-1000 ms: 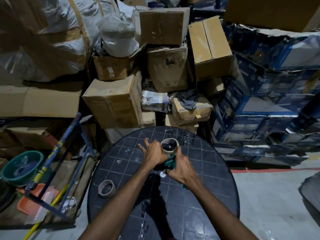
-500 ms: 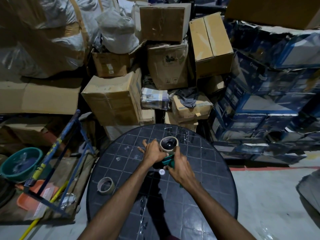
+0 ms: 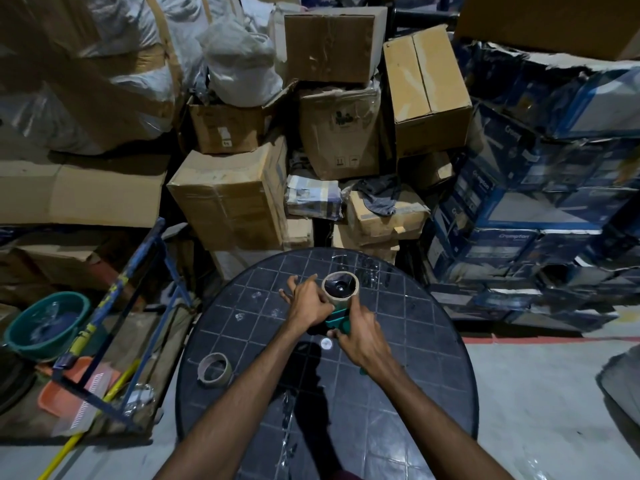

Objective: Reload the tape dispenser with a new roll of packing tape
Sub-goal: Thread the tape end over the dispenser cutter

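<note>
Teal plastic marks the tape dispenser [image 3: 336, 321], held above the middle of the round dark desk [image 3: 433, 341]. Right hand [image 3: 362, 336]: grip closed around the dispenser's body from the near side. Left hand [image 3: 308, 304]: thumb and forefinger pinched at the near edge of the tape roll [image 3: 340, 289], remaining fingers spread — the roll appears seated on the dispenser's hub, its open core facing up. Whether a free tape end is caught in the pinch cannot be told. Judgement: the roll is light and stiff at its cardboard core, slick on its outer wrap and sticky at the loose end — best taken by the rim. The dispenser is rigid; its handle is the safe hold, away from the cutting teeth. Outward: a second, thinner tape ring [image 3: 214, 369] lies near the desk's left edge, well apart.
</note>
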Motion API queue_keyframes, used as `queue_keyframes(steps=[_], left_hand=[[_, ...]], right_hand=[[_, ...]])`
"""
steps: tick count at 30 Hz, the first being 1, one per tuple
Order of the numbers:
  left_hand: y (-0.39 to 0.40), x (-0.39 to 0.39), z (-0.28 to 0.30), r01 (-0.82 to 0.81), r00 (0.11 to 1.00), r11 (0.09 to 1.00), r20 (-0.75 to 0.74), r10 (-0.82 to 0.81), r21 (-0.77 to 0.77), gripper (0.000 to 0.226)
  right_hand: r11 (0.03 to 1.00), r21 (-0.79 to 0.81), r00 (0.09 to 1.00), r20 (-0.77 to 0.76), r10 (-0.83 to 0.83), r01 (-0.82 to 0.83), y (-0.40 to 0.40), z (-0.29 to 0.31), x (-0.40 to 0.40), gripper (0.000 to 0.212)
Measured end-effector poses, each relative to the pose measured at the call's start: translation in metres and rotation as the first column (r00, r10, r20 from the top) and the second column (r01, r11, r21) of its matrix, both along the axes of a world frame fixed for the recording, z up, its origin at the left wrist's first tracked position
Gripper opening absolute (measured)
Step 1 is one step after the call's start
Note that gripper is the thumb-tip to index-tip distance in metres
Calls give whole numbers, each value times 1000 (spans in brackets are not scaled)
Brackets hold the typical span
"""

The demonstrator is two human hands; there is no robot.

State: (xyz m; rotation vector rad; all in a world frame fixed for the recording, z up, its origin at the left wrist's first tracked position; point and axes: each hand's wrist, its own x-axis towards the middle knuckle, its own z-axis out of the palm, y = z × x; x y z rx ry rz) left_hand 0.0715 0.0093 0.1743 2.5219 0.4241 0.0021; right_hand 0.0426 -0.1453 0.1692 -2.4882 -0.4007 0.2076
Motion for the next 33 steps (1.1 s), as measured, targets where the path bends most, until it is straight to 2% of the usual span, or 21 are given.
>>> queue_keyframes(steps=[7,15,19,27,30,33], left_hand=[[-1,-11,-2,34,993,985,107,-53,167,12],[9,-21,-6,71,973,990,211,-96,124,13],[7,-26,-12,61,955,992,282,-90,111,11],[14,-37,-22,58,918,989,383,-107,138,14],[11,-45,-22,90,911,983,386,-146,160,10],[11,-48,-19,45,929,991,359,-87,123,7]], right_hand=[[981,-194,996,75,40,-25,0,2,-5,67],[949,-311,982,157,108,-55,-4,4,-7,67],[949,-309,983,143,112,-63,3,6,-4,62],[946,-315,987,113,112,-72,8,0,3,72],[954,-295,990,116,78,-41,2,-2,8,68],[961,-274,993,97,64,-35,-2,-2,11,68]])
